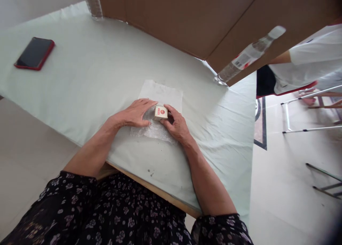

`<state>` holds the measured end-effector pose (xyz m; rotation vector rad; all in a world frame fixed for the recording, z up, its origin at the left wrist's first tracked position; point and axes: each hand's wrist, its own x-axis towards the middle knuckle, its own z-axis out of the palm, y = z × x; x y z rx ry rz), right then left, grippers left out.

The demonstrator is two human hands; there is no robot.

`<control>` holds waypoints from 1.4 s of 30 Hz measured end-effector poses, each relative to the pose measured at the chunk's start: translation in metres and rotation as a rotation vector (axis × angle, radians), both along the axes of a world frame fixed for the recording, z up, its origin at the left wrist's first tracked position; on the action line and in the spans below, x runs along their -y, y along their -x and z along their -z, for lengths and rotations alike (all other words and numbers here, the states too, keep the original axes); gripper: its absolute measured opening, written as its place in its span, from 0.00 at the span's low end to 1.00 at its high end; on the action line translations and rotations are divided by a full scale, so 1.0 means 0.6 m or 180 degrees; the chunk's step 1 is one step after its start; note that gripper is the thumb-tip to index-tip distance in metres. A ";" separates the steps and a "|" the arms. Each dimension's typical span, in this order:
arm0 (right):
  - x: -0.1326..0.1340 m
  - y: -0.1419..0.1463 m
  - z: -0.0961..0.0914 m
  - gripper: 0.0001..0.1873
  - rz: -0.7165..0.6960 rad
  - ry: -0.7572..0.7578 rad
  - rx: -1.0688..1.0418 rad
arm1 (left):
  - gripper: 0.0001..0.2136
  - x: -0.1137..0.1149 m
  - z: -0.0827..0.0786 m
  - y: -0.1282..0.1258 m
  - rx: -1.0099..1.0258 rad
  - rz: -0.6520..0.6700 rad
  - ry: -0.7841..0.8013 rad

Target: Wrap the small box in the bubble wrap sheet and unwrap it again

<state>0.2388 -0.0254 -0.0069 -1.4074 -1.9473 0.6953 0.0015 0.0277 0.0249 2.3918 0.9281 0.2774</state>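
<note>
A small cream box (161,112) with red print rests on a sheet of bubble wrap (162,90) spread on the table. My right hand (176,124) grips the box from its right side, thumb near the front and fingers behind. My left hand (137,112) is just left of the box with thumb and fingers apart, a gap showing between it and the box. The near part of the wrap lies wrinkled below both hands.
A pale green cloth covers the table (107,60). A large brown cardboard box (173,17) stands at the back, with a clear bottle (248,58) at its right and another bottle (93,3) at its left. A red-cased phone (35,53) lies far left. A person in a white top (315,60) is at right.
</note>
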 end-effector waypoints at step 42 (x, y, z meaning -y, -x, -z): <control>0.005 -0.006 -0.082 0.07 0.0509 -0.0057 -0.0288 | 0.07 0.022 -0.024 -0.029 0.1278 -0.0798 0.0313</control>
